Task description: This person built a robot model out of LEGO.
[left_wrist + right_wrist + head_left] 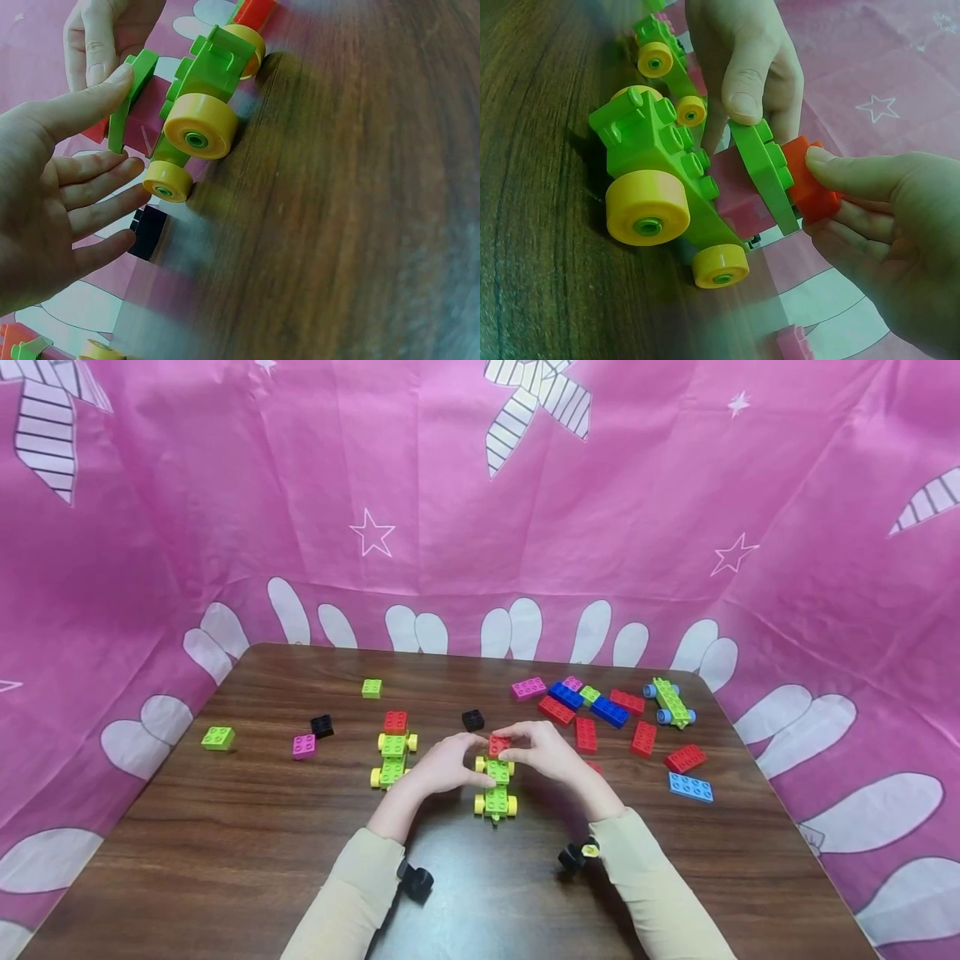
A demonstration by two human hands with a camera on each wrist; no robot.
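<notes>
In the head view a lime-green toy car base with yellow wheels stands between my hands. The right wrist view shows a pink brick on its front part, a thin green brick above that, and a red brick on top. My right hand pinches the red brick between thumb and fingers. My left hand holds the thin green brick across its sides, thumb at one edge and fingertips at the other. The wheels rest on the table.
To the left stands a second green car with a red brick on it. Black, pink and green bricks lie around it. Red, blue and pink bricks crowd the back right, near a blue-wheeled car base. A pink curtain hangs behind the table.
</notes>
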